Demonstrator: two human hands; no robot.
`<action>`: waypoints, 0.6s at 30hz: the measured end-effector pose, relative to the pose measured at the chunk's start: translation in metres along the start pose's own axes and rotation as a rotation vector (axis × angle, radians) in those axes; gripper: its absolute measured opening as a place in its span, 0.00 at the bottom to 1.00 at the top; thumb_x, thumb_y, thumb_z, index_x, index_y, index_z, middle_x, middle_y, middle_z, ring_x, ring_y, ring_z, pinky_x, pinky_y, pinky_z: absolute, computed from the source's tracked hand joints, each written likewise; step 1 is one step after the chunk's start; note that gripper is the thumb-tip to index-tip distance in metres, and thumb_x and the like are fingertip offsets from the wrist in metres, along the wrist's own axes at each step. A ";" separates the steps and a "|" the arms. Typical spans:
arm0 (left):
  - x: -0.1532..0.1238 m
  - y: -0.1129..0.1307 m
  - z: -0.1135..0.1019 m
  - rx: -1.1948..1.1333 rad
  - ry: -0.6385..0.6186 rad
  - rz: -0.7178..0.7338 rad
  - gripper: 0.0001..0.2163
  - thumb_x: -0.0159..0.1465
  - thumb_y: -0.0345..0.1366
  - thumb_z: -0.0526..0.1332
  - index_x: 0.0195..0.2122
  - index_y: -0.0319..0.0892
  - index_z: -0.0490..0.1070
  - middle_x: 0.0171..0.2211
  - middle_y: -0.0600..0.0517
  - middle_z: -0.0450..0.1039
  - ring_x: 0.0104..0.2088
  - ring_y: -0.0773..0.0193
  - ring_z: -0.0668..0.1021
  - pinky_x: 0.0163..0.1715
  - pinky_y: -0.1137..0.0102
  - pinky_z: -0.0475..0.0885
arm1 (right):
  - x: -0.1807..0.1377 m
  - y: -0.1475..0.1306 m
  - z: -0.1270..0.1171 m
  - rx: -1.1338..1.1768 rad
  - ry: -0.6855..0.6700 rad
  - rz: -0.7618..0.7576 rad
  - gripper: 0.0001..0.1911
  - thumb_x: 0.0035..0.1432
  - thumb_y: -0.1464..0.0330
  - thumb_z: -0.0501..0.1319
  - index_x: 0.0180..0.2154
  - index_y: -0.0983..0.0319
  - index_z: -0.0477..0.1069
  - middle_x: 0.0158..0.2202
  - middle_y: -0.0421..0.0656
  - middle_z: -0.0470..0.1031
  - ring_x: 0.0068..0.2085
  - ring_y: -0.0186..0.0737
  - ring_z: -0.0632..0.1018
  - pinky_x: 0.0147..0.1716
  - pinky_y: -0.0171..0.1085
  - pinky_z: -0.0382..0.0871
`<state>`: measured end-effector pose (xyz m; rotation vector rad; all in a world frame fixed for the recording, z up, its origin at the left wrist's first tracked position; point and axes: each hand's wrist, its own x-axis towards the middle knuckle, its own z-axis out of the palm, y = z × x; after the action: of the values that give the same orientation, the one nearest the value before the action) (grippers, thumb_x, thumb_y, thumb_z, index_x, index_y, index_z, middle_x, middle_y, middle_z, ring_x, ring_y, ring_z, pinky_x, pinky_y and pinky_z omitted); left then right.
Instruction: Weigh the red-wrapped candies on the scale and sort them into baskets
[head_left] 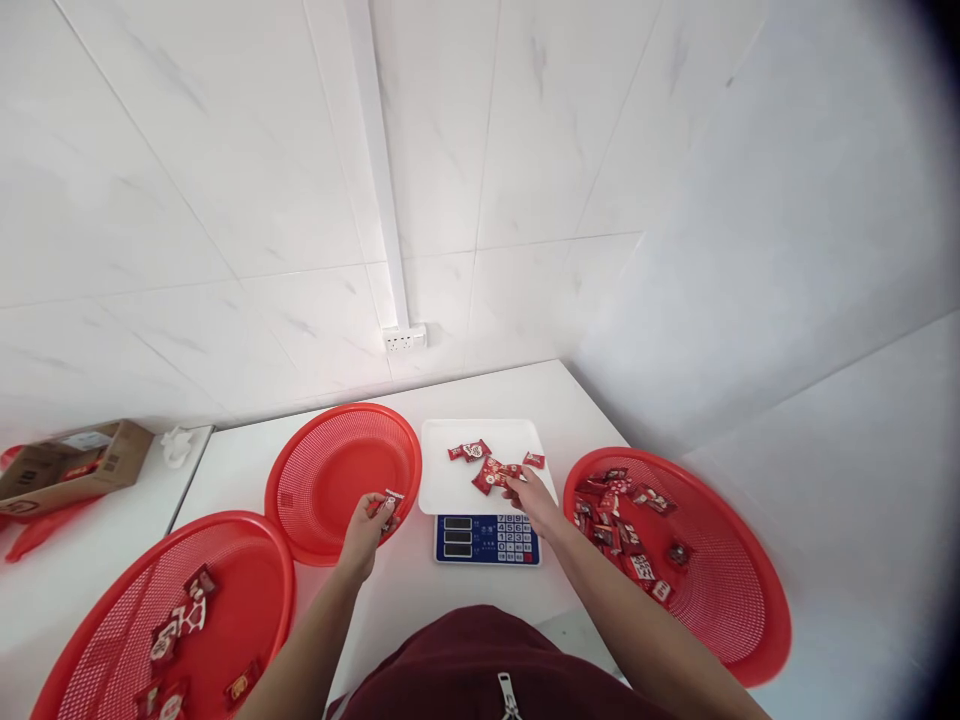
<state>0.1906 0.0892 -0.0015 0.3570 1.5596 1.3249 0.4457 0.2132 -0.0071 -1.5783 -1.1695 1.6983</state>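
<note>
My left hand (369, 525) is closed on a small red candy packet (390, 498), held over the near rim of the middle red basket (330, 470). My right hand (531, 497) rests on the white tray of the scale (450, 490), fingers pinched at a red candy packet (491, 475) in the small pile there. A few more packets (469, 451) lie further back on the tray. The scale's blue keypad front (486, 538) faces me.
A red basket (720, 600) at the right holds several red candy packets. Another red basket (112, 640) at the near left holds several packets. A cardboard box (67, 465) sits at the far left. A wall socket (405, 338) is behind the scale.
</note>
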 end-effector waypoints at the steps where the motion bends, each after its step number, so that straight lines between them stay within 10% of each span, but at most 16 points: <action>1: 0.000 -0.001 0.000 -0.009 0.015 -0.016 0.17 0.48 0.41 0.68 0.33 0.42 0.62 0.27 0.55 0.71 0.24 0.71 0.75 0.35 0.68 0.72 | -0.002 -0.006 0.007 0.032 -0.095 -0.030 0.16 0.54 0.65 0.55 0.46 0.59 0.62 0.40 0.45 0.75 0.34 0.36 0.78 0.31 0.34 0.70; 5: -0.005 -0.001 -0.005 0.018 0.041 -0.076 0.23 0.55 0.36 0.64 0.51 0.43 0.57 0.40 0.46 0.71 0.29 0.68 0.78 0.39 0.67 0.73 | -0.001 -0.025 0.031 -0.107 -0.388 -0.226 0.28 0.58 0.61 0.53 0.59 0.52 0.51 0.58 0.44 0.62 0.51 0.41 0.72 0.45 0.42 0.68; 11: -0.015 -0.002 -0.019 0.401 -0.050 -0.114 0.29 0.58 0.40 0.60 0.60 0.45 0.50 0.58 0.38 0.57 0.25 0.70 0.76 0.30 0.69 0.73 | 0.019 0.005 0.028 -1.165 -0.165 -0.408 0.33 0.50 0.82 0.51 0.58 0.58 0.58 0.64 0.45 0.49 0.64 0.49 0.48 0.56 0.50 0.51; 18: -0.014 -0.018 -0.030 0.765 -0.186 -0.070 0.25 0.59 0.36 0.55 0.58 0.37 0.55 0.55 0.38 0.62 0.27 0.67 0.77 0.32 0.68 0.72 | 0.027 0.020 0.017 -1.271 -0.131 -0.509 0.30 0.49 0.85 0.47 0.52 0.60 0.64 0.57 0.46 0.62 0.56 0.42 0.63 0.50 0.38 0.59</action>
<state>0.1793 0.0556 -0.0137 0.8589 1.8482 0.5716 0.4279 0.2229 -0.0389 -1.4907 -2.7203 0.6477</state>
